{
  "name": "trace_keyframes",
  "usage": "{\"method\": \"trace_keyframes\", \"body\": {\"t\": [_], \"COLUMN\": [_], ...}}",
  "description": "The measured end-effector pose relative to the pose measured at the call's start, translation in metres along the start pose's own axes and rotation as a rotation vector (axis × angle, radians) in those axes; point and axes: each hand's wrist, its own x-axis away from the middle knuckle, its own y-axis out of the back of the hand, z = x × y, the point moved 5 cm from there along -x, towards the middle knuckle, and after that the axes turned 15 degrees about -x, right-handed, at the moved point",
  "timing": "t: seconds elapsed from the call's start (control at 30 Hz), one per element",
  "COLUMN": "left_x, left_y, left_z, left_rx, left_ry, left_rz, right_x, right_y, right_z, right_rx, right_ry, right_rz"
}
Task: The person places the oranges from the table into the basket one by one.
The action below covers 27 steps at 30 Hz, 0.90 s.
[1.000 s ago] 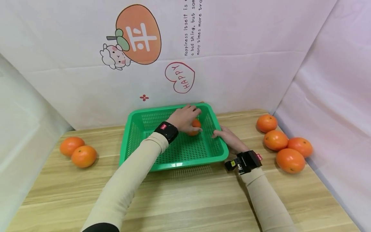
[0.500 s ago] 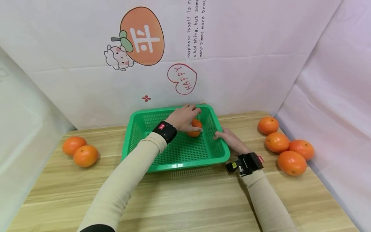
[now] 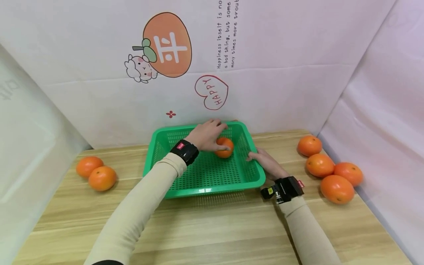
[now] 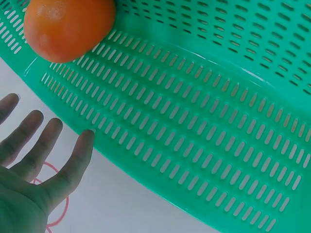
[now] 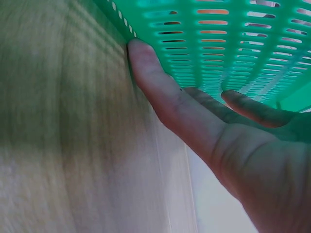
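Note:
A green plastic basket (image 3: 202, 190) with slotted walls stands on the wooden table. One orange (image 3: 225, 151) lies inside it, towards the right end. My left hand (image 3: 207, 135) is over the basket beside this orange, with its thumb passing in front of the fruit. In the left wrist view the fingers are spread, and a gap separates them from the orange (image 4: 68, 29). My right hand (image 3: 269, 164) grips the basket's right side, thumb over the rim. The right wrist view shows its fingers (image 5: 150, 73) against the outside of the slotted wall.
Two oranges (image 3: 102, 178) touch each other at the table's left. Several more oranges (image 3: 337, 189) are grouped near the right edge. Behind the basket rises a white printed cloth (image 3: 265, 92), and cloth also hangs at both sides.
My left hand has drawn slightly left, off the orange, and more of the fruit shows. The right hand keeps its hold on the basket. The head view has shifted a little.

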Motion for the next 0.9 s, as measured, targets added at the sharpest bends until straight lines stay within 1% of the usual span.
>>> {"method": "trace_keyframes", "body": {"t": [0.23,0.4,0.53,0.77,0.9], "left_x": [0.007,0.013,0.017,0.027,0.033], "left_y": [0.011,0.02,0.023,0.023,0.029], "left_z": [0.005,0.011,0.015,0.023,0.029], "left_rx": [0.001,0.008,0.007,0.008,0.008], "left_ry": [-0.007,0.007,0.01,0.008,0.016], "left_rz": [-0.021,-0.026,-0.037,-0.063,-0.082], "right_x": [0.0,-0.001,0.0,0.0,0.0], "right_y": [0.0,0.002,0.003,0.003,0.002], "right_z": [0.0,0.0,0.001,-0.001,-0.001], "right_rx": [0.004,0.005,0.014,0.012,0.013], "right_ry": [0.007,0.004,0.008,0.008,0.009], "right_rz": [0.015,0.02,0.014,0.016,0.012]}}
